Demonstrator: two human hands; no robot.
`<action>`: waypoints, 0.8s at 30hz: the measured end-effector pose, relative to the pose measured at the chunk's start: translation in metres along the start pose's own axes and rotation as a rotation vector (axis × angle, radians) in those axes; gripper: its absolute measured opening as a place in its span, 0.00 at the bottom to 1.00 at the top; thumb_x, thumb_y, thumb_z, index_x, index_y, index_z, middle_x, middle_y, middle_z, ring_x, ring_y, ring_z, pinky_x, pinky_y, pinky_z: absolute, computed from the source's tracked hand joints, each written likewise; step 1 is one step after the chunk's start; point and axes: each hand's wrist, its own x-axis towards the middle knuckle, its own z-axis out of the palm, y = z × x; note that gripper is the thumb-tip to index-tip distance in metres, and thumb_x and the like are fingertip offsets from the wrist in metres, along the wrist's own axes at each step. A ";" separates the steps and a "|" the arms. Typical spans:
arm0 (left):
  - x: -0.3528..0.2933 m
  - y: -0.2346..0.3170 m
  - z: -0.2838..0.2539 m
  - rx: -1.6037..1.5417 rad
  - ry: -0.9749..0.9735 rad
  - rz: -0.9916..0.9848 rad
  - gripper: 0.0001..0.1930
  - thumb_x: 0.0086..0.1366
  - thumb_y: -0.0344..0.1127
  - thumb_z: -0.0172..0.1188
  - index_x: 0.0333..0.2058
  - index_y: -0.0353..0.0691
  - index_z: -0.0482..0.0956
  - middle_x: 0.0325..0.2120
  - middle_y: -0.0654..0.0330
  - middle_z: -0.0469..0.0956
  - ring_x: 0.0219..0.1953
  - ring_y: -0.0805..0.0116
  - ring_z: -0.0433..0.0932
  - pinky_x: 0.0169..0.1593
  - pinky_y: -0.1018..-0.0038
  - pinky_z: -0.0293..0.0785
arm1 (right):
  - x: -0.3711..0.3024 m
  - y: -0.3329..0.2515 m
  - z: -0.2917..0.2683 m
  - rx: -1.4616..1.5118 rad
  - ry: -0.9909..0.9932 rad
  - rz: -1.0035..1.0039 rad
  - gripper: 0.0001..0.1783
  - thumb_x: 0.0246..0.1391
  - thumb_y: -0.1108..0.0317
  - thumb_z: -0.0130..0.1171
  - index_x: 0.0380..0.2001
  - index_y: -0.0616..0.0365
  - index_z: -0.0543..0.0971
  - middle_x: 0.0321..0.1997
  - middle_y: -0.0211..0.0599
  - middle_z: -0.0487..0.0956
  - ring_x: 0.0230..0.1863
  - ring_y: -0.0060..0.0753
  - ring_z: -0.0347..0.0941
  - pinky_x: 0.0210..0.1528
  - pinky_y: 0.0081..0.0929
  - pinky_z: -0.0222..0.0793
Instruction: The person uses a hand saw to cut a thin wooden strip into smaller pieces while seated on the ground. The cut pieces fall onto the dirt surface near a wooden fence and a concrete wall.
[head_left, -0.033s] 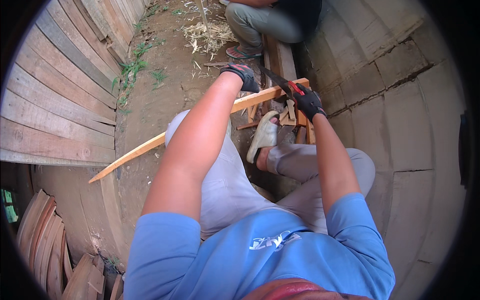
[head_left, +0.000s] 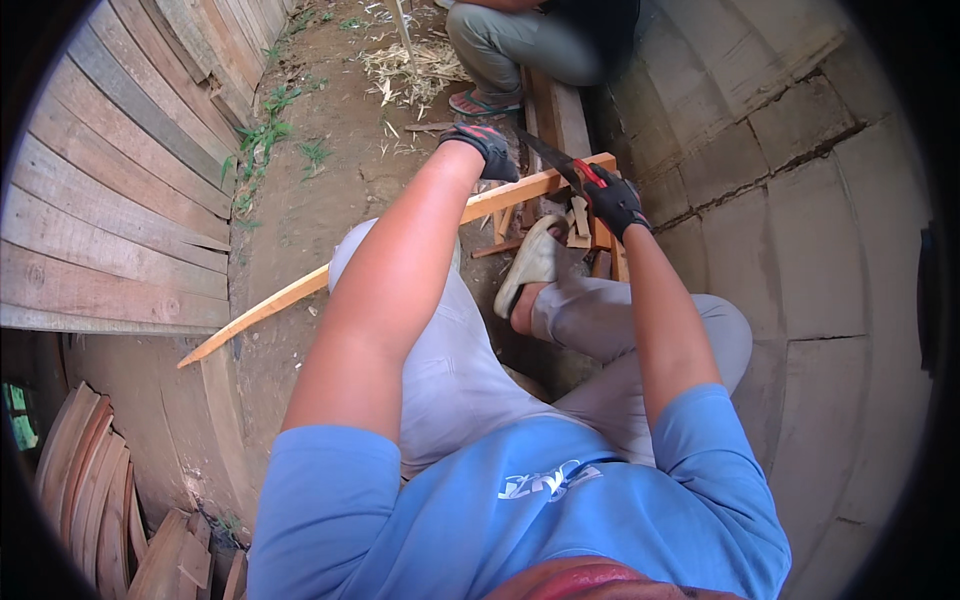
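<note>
At the far left of the frame, weathered wooden planks [head_left: 110,190] lean in a row, and curved wood pieces [head_left: 90,500] are stacked in the lower left corner. A long, thin wooden slat [head_left: 300,290] runs diagonally from the left middle up toward the upper centre, crossing above the person's knee. The left hand [head_left: 482,146], in a black glove with red trim, rests on top of the slat near its upper part, fingers curled down over it. Just right of it, the right hand [head_left: 612,200], gloved the same way, has its fingers clamped around the handle of a dark-bladed knife [head_left: 548,156], whose blade slants up and left across the slat between the two hands. Below them a sandalled foot [head_left: 530,262] rests by small wood offcuts [head_left: 585,225]. At the top centre, another person's legs [head_left: 510,50] show beside a wooden beam [head_left: 560,110].
</note>
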 end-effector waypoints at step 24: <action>0.004 -0.005 0.013 0.061 -0.128 0.041 0.37 0.65 0.72 0.58 0.48 0.41 0.89 0.38 0.53 0.90 0.43 0.54 0.88 0.52 0.58 0.80 | -0.029 -0.045 0.041 0.166 0.210 0.151 0.27 0.65 0.54 0.55 0.66 0.38 0.79 0.61 0.48 0.83 0.62 0.58 0.79 0.66 0.52 0.74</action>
